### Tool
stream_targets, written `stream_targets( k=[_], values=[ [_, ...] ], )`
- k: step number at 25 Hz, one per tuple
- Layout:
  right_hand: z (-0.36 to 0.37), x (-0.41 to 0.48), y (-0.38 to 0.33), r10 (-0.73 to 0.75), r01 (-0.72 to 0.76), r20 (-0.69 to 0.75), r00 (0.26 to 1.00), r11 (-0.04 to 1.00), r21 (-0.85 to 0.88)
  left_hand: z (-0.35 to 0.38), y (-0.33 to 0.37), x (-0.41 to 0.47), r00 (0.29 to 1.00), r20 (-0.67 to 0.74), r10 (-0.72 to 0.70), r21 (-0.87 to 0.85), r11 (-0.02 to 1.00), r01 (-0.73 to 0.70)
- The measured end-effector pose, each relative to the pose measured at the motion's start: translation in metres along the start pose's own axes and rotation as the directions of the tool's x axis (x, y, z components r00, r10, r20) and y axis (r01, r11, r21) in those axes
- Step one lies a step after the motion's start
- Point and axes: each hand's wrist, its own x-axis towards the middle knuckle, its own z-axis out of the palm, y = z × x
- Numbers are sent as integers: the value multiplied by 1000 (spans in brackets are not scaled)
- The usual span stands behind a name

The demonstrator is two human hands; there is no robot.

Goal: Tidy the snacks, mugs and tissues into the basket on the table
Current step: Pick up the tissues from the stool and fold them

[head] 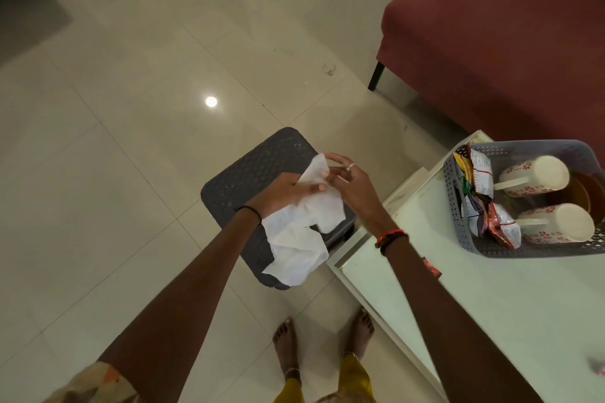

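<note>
White tissues (301, 232) hang crumpled from my left hand (281, 195), which grips them above a dark stool. My right hand (350, 186) pinches the tissue's top corner with its fingertips. Off to the right, a grey perforated basket (523, 250) stands on the pale table (491, 298). Inside it lie two white mugs with red flowers, one at the back (537, 175) and one at the front (559, 222), both on their sides. Several snack packets (481, 199) stand along the basket's left wall.
The dark woven stool (248, 173) stands on the tiled floor to the left of the table. A maroon sofa (507, 42) fills the upper right behind the table. My bare feet (324, 343) are at the table's near-left corner. A small red scrap (430, 267) lies on the table.
</note>
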Motion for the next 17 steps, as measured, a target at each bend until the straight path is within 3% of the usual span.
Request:
stream_targets(
  k=[2, 3, 7, 10, 17],
  values=[
    [10, -13, 36, 183, -200, -238, 954, 978, -53, 0, -13, 3, 991, -119, -66, -12, 998, 65],
    [18, -23, 57, 217, -267, -280, 935, 951, -157, -1, -19, 3, 980, -175, -91, 5, 996, 94],
    [43, -46, 105, 192, -213, -91, 977, 865, -455, -13, -31, -10, 941, -315, -126, 22, 990, 140],
    [49, -41, 103, 145, -127, -14, 989, 806, -578, -23, -30, -28, 925, -373, -74, -26, 997, 70],
    [35, -41, 75, 159, -163, -49, 986, 860, -483, -32, -20, -62, 902, -425, 75, -25, 995, -94]
  ],
)
